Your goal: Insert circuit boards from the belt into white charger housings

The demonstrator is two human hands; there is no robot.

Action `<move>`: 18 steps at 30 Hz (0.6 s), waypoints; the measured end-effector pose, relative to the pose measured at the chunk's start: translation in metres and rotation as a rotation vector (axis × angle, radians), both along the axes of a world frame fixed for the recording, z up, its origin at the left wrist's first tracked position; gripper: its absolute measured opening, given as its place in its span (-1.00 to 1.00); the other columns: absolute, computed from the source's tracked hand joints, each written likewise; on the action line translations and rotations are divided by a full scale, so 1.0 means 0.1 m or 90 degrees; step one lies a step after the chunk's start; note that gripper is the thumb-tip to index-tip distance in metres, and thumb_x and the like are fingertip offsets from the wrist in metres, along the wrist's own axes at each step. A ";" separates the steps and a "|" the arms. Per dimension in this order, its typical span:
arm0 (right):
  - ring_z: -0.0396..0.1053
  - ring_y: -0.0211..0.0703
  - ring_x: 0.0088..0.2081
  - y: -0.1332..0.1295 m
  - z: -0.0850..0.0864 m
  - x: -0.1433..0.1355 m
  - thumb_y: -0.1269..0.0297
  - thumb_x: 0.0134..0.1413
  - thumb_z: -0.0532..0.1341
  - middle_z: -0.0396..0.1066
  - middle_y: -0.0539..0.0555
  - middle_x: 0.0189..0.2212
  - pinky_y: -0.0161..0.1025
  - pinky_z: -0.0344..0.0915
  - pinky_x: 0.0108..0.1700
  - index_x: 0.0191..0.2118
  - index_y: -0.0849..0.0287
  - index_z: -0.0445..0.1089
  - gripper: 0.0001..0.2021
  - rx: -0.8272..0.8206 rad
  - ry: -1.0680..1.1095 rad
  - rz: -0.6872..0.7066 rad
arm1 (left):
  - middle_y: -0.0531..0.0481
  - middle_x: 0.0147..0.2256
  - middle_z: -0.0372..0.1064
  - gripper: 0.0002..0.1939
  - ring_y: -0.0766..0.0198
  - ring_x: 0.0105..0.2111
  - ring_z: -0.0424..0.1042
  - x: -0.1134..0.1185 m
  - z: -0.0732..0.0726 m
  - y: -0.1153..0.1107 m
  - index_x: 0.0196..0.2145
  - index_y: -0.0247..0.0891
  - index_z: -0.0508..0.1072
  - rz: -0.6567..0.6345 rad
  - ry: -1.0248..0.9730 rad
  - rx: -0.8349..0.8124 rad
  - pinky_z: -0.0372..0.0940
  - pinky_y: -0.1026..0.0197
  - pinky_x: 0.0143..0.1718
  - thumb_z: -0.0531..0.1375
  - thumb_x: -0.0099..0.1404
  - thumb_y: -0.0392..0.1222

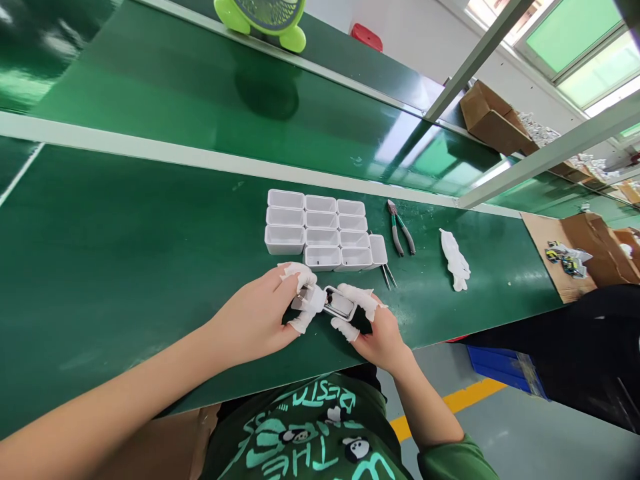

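Observation:
My left hand [265,308], with white finger covers on its fingertips, is closed on a white plastic piece [314,299] that looks like a plug housing. My right hand [381,333], in similar covers, grips a small white open case [341,305] with rounded corners and a shiny rim. The two parts meet or nearly meet in front of my body; whether they are joined I cannot tell. Just beyond my hands, several white plastic bins [323,257] stand in rows. Tweezers [389,275] lie partly under a separate small white bin [378,251] at their right.
Green-handled cutting pliers [400,229] and a crumpled white glove [455,261] lie on the green table [150,267]. Farther right, a cardboard box [600,240] is beside small parts [569,260]. A dark-clothed person [575,353] is at the right edge. A green fan [270,17] stands on the shelf.

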State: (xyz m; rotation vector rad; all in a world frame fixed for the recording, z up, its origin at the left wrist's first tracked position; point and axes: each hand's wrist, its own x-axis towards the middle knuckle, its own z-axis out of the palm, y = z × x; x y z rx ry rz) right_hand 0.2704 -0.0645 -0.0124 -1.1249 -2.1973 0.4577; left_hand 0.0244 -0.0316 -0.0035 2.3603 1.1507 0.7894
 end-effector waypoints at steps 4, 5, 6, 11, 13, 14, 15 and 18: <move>0.51 0.01 0.08 -0.04 -0.05 -0.01 0.36 0.26 0.26 0.53 0.26 0.03 -0.09 0.54 0.04 0.30 0.09 0.24 -0.49 0.052 0.016 -0.006 | -0.13 -0.18 0.56 -0.65 0.07 -0.22 0.56 -0.02 0.00 -0.01 0.04 -0.24 0.33 -0.006 -0.029 0.006 0.46 0.13 -0.29 0.08 0.30 -0.21; 0.51 0.00 0.08 -0.04 -0.06 -0.01 0.38 0.26 0.26 0.53 0.25 0.03 -0.10 0.54 0.05 0.29 0.07 0.26 -0.50 0.060 0.023 -0.006 | -0.12 -0.21 0.56 -0.64 0.08 -0.28 0.57 -0.02 0.00 -0.01 0.05 -0.23 0.32 -0.010 -0.034 0.017 0.46 0.13 -0.34 0.07 0.30 -0.22; 0.51 -0.01 0.09 -0.05 -0.06 0.00 0.40 0.27 0.25 0.53 0.25 0.04 -0.11 0.54 0.05 0.28 0.05 0.27 -0.51 0.065 0.029 -0.004 | -0.10 -0.24 0.56 -0.63 0.08 -0.33 0.56 -0.03 0.00 -0.01 0.06 -0.22 0.31 -0.011 -0.040 0.032 0.46 0.13 -0.38 0.07 0.30 -0.23; 0.46 0.03 0.17 -0.09 -0.02 0.03 0.32 0.24 0.29 0.48 0.25 0.14 -0.05 0.50 0.13 0.31 0.08 0.23 -0.45 -0.011 0.027 -0.005 | -0.11 -0.16 0.58 -0.68 0.08 -0.25 0.59 -0.04 0.02 0.00 0.03 -0.13 0.34 -0.028 -0.069 0.057 0.48 0.13 -0.33 0.08 0.33 -0.27; 0.47 0.03 0.16 -0.11 -0.01 0.04 0.30 0.23 0.30 0.48 0.24 0.13 -0.05 0.51 0.12 0.31 0.10 0.22 -0.44 -0.032 0.037 -0.022 | -0.10 -0.14 0.59 -0.71 0.08 -0.17 0.59 -0.04 0.02 -0.01 0.00 -0.14 0.36 -0.041 -0.074 0.066 0.49 0.12 -0.21 0.07 0.34 -0.28; 0.47 0.02 0.14 -0.12 -0.01 0.03 0.32 0.22 0.30 0.49 0.25 0.12 -0.06 0.51 0.11 0.29 0.10 0.24 -0.45 -0.023 0.040 -0.026 | -0.08 -0.16 0.59 -0.73 0.09 -0.17 0.59 -0.05 0.03 -0.01 -0.01 -0.15 0.37 -0.042 -0.077 0.075 0.48 0.13 -0.17 0.07 0.35 -0.29; 0.48 0.02 0.13 -0.13 -0.02 0.03 0.35 0.23 0.30 0.49 0.26 0.11 -0.06 0.52 0.10 0.27 0.10 0.26 -0.48 -0.003 0.042 -0.026 | -0.07 -0.19 0.60 -0.75 0.11 -0.18 0.59 -0.05 0.03 -0.01 -0.04 -0.16 0.38 -0.041 -0.081 0.088 0.47 0.15 -0.16 0.07 0.36 -0.30; 0.49 0.01 0.11 -0.14 -0.05 -0.01 0.42 0.23 0.26 0.51 0.26 0.08 -0.06 0.53 0.06 0.22 0.07 0.32 -0.55 0.043 0.046 -0.027 | -0.01 -0.29 0.58 -0.82 0.20 -0.27 0.57 -0.06 0.04 -0.02 -0.16 -0.18 0.40 -0.057 -0.111 0.141 0.45 0.23 -0.23 0.08 0.34 -0.36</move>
